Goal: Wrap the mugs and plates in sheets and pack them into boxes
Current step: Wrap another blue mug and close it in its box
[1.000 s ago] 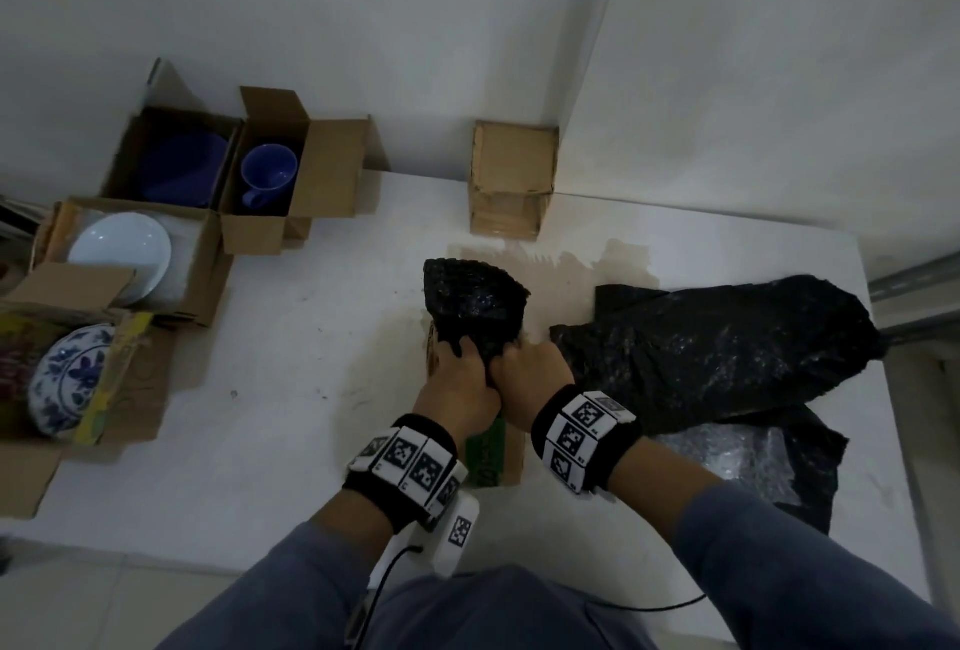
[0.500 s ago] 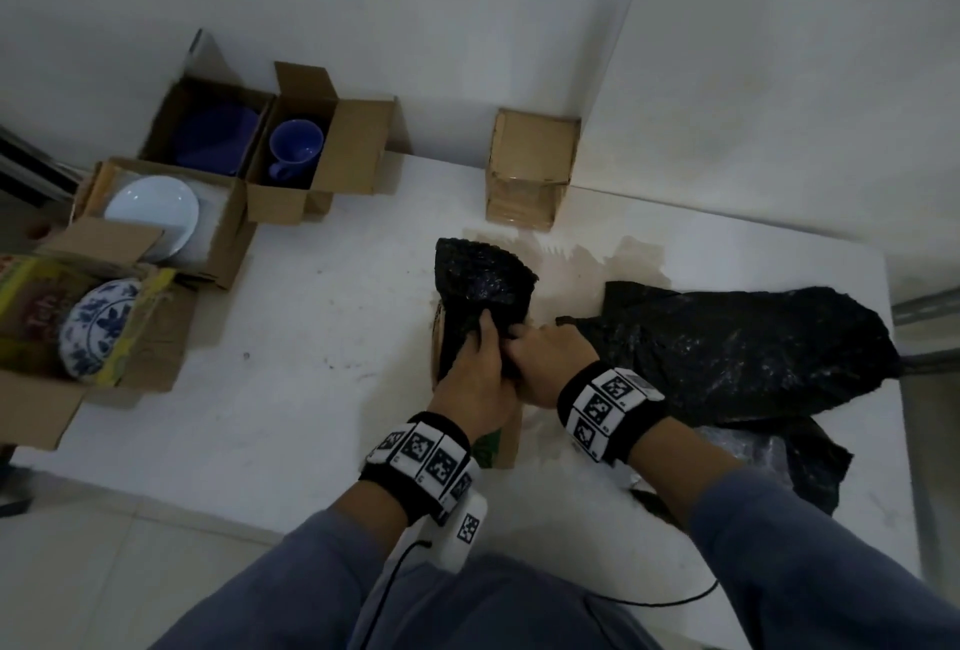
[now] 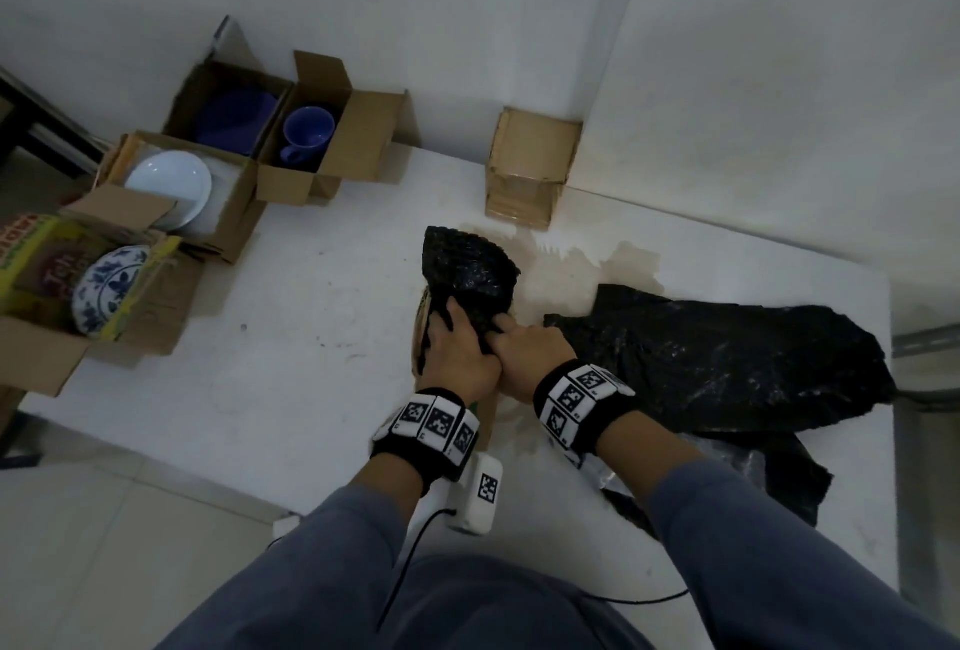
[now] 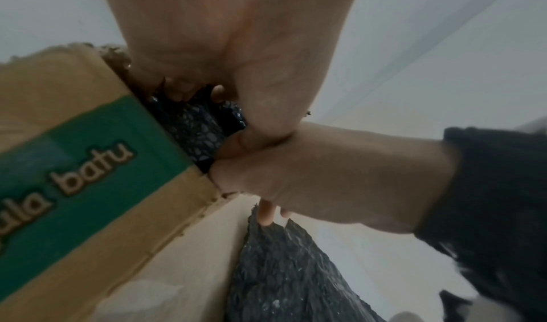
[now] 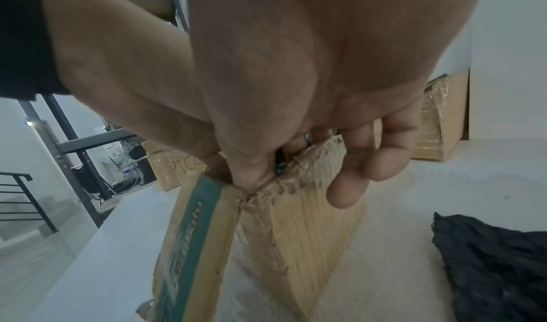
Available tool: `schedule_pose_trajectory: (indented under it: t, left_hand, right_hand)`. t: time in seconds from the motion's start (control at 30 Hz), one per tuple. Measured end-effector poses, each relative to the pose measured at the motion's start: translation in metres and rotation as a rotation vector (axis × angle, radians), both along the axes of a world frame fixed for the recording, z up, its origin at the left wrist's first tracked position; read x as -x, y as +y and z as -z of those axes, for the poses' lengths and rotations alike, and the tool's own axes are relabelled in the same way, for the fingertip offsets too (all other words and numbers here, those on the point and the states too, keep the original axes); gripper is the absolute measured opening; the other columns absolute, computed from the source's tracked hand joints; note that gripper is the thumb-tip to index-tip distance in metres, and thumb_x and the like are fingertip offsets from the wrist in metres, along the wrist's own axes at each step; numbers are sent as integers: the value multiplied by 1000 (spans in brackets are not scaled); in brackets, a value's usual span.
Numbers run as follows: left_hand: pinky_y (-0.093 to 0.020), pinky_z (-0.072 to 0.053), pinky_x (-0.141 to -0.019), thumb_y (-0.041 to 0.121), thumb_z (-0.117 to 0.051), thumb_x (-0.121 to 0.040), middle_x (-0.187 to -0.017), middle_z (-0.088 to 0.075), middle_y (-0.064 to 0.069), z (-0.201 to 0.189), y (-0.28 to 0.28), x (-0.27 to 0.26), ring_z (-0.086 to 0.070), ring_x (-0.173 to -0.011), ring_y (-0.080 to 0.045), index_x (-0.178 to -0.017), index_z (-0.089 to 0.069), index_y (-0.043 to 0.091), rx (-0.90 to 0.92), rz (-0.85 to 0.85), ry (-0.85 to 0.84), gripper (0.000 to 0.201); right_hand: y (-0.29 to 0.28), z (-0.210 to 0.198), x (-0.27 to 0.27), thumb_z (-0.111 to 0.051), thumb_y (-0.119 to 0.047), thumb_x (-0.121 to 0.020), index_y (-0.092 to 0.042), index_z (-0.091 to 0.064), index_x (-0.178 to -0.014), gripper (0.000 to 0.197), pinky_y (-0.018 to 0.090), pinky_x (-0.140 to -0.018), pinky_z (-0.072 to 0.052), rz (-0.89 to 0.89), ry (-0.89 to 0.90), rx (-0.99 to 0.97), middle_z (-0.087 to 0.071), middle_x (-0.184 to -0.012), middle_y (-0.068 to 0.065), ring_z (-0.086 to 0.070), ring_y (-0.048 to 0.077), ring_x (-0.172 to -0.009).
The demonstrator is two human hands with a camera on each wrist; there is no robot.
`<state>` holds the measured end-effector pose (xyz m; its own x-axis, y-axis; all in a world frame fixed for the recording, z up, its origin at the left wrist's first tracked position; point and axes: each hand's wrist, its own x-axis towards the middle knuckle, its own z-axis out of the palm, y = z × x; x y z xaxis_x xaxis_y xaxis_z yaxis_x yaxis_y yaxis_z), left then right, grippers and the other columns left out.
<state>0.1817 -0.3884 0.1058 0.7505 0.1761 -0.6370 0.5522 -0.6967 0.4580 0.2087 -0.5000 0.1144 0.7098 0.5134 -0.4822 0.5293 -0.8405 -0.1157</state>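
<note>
In the head view a bundle wrapped in black bubble sheet (image 3: 467, 270) sticks out of a narrow cardboard box with a green band (image 3: 422, 322) standing mid-table. My left hand (image 3: 457, 343) lies over the bundle's near side with its fingers curled into the wrap (image 4: 195, 128). My right hand (image 3: 524, 348) touches the left one and holds the box's right wall (image 5: 296, 233), thumb at the rim, fingers (image 5: 355, 163) outside. What is inside the wrap is hidden.
Open boxes at the table's left hold a blue mug (image 3: 306, 132), a blue plate (image 3: 234, 117), a white plate (image 3: 169, 184) and a blue-patterned plate (image 3: 106, 286). A closed small box (image 3: 530, 166) stands against the wall. Loose black sheets (image 3: 717, 358) lie to the right.
My left hand has slid forward onto the bundle, fingers spreading over the wrap. The bundle sits a little lower in the box. My right hand stays at the box's right side.
</note>
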Motion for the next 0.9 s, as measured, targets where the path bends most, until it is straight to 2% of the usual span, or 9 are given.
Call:
schedule_pose_trajectory:
  t: [0.2, 0.3, 0.37, 0.47, 0.53, 0.6, 0.7, 0.83, 0.9]
  left_hand:
    - [-46, -36, -111, 26, -58, -86, -152, -23, -23, -7, -3, -15, -36, -135, -38, -153, -8, 8, -65, -87, -44, 85]
    - [-44, -35, -111, 25, -54, -89, -149, -27, -24, -9, -4, -23, -34, -137, -38, -149, -16, 0, -112, -39, 7, 75]
    - [-42, -39, -108, 24, -54, -90, -146, -31, -24, -11, -3, -28, -38, -134, -37, -146, -22, -2, -161, 16, 46, 69]
    - [-37, -50, -88, 24, -56, -90, -126, -54, -21, -20, 1, -39, -58, -112, -34, -125, -49, -1, -307, 176, 41, 44]
    - [-35, -50, -76, 20, -57, -90, -112, -64, -17, -29, 7, -47, -63, -102, -32, -107, -60, 3, -390, 291, 24, 25]
    - [-37, -52, -79, 17, -55, -91, -112, -64, -19, -35, 14, -54, -63, -102, -34, -107, -61, 2, -413, 376, 26, 23]
    - [-40, -51, -84, 10, -51, -93, -115, -59, -22, -40, 24, -57, -61, -103, -37, -111, -57, -3, -333, 420, 44, 23]
    - [-40, -49, -75, 4, -48, -90, -107, -58, -19, -32, 23, -35, -60, -97, -36, -105, -58, 0, -313, 405, -153, 18]
    - [-42, -51, -82, 1, -49, -88, -114, -56, -19, -20, 21, -27, -59, -103, -36, -113, -58, 1, -239, 450, -161, 27]
  right_hand:
    - [2, 5, -6, -57, -54, -85, -16, -47, -126, 57, 36, -65, -42, 56, 17, -24, -50, -121, 5, -62, 28, -91]
    - [2, 8, -11, -61, -56, -81, -18, -49, -126, 60, 36, -68, -45, 53, 33, -36, -52, -119, 5, -62, 27, -91]
    - [3, 9, -14, -64, -56, -78, -20, -50, -126, 61, 35, -68, -47, 48, 38, -41, -54, -117, 4, -62, 27, -90]
    - [4, 7, -15, -65, -52, -77, -19, -52, -123, 58, 34, -67, -48, 42, 58, -41, -56, -115, 4, -62, 27, -88]
    - [5, 5, -16, -67, -49, -77, -18, -51, -123, 58, 34, -65, -47, 40, 86, -37, -55, -114, 5, -62, 28, -87]
    - [5, 3, -16, -69, -46, -76, -17, -50, -122, 58, 34, -64, -46, 37, 92, -43, -56, -112, 6, -62, 29, -86]
    - [4, -3, -12, -69, -41, -77, -15, -50, -120, 53, 34, -61, -42, 19, 33, -32, -55, -111, 7, -62, 28, -85]
    - [6, -8, -2, -68, -26, -82, -11, -48, -125, 49, 35, -57, -36, 60, -70, -54, -49, -120, 9, -61, 30, -87]
    - [11, -7, -3, -68, -22, -81, -10, -45, -128, 54, 35, -60, -39, 119, -55, -71, -49, -125, 10, -62, 31, -94]
